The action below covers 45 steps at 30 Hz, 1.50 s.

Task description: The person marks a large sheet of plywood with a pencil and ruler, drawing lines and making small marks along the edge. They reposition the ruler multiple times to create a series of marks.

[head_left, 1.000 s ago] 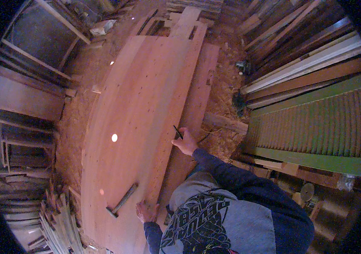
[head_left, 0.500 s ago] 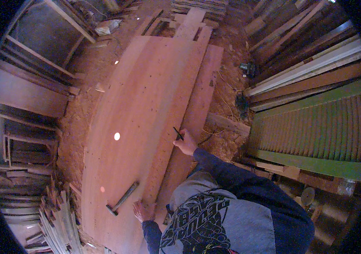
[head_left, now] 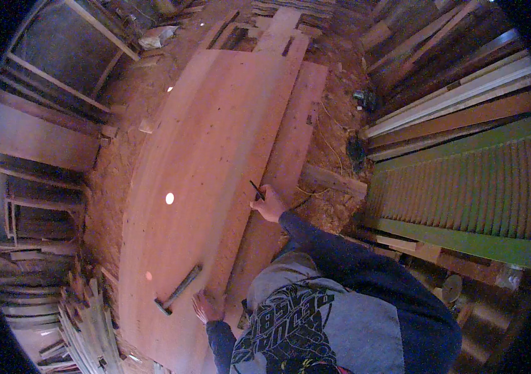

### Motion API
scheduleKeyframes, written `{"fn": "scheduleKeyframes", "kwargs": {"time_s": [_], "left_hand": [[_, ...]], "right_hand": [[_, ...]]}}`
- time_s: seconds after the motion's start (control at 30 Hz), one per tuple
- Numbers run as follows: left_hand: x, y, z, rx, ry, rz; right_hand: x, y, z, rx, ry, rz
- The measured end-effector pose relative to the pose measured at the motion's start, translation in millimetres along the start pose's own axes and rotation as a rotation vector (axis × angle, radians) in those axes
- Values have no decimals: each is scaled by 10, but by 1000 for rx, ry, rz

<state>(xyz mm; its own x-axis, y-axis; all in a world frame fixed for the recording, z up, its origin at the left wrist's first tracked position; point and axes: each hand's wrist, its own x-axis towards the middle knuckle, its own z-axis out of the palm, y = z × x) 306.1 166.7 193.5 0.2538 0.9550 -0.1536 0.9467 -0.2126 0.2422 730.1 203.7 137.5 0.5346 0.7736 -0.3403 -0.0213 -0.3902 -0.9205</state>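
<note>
Sawdust-strewn floor (head_left: 122,162) surrounds the work; timber planks (head_left: 458,93) and a green ribbed panel (head_left: 471,187) lean right, wooden frames (head_left: 35,143) left, dim reddish light.

Tool (head_left: 256,190) in hand (head_left: 270,204): maybe pencil.

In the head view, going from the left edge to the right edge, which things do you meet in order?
Stack of thin wood strips → hammer-like tool → left hand flat on the wide board → right hand holding a dark pencil → green slatted panel.
</note>
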Motion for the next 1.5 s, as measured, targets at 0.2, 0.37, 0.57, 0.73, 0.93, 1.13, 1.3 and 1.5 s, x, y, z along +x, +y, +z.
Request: {"fn": "scheduleKeyframes", "kwargs": {"time_s": [0.2, 0.37, 0.57, 0.73, 0.93, 1.13, 1.3, 1.5], "left_hand": [[171, -114, 116, 112, 63, 32], [130, -242, 74, 58, -2, 5], [42, -287, 11, 45, -69, -28], [108, -203, 176, 102, -206, -116], [138, 49, 196, 30, -124, -100], [46, 142, 215, 9, -59, -125], [-43, -12, 439, 18, 65, -47], [-132, 54, 410, -83, 110, -79]], "right_hand": [[159, 61, 162, 1, 28, 13], [39, 25, 260, -124, 20, 58], [-29, 11, 282, -153, 35, 10], [65, 233, 97, -152, -42, 28], [443, 151, -235, -400, 57, -448], [825, -148, -540, -595, -185, -545], [808, -200, -668, -709, -220, -494], [646, 102, -672, -620, -61, -605]]}}
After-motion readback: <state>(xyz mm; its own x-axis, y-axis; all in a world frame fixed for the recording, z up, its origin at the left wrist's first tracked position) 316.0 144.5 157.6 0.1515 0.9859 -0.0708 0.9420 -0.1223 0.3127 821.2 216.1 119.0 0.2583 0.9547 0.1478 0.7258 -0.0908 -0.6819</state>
